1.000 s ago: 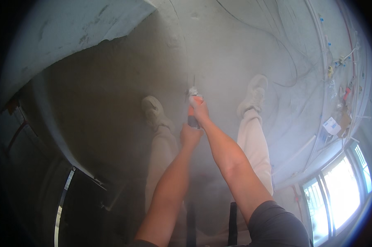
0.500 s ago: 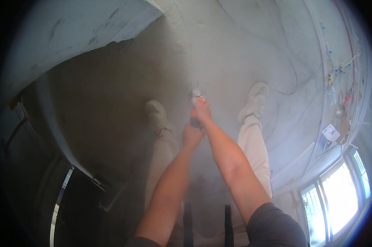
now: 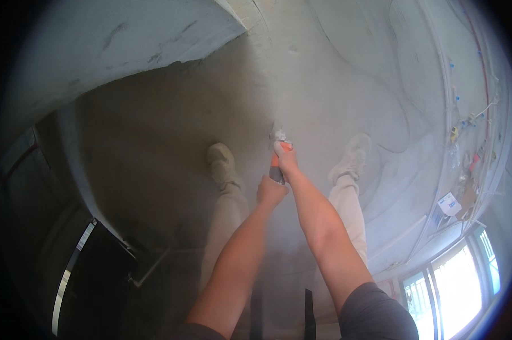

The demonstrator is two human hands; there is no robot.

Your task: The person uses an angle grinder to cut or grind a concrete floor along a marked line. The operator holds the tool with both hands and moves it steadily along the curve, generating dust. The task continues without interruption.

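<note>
Between my feet, an orange and black angle grinder [image 3: 276,163] points away from me, its pale, dusty head low against the grey floor [image 3: 324,96]. My right hand [image 3: 287,159] is wrapped round the front of its body, close behind the head. Nearer to me, my left hand [image 3: 271,191] grips the dark rear end. Both arms reach straight down and forward. The disc is too blurred by dust to make out. Pale haze hangs around the tool and over my legs.
My left shoe [image 3: 222,163] and right shoe [image 3: 352,154] flank the tool. A thin cable [image 3: 408,127] curves over the floor to the right. A pale wall [image 3: 125,48] juts in at upper left. A white box [image 3: 449,204] and scraps lie far right, near a bright window [image 3: 457,283].
The view has shifted, so the wall corner and floor sit further right and lower. Both hands keep their hold on the angle grinder. The haze around its head looks thinner.
</note>
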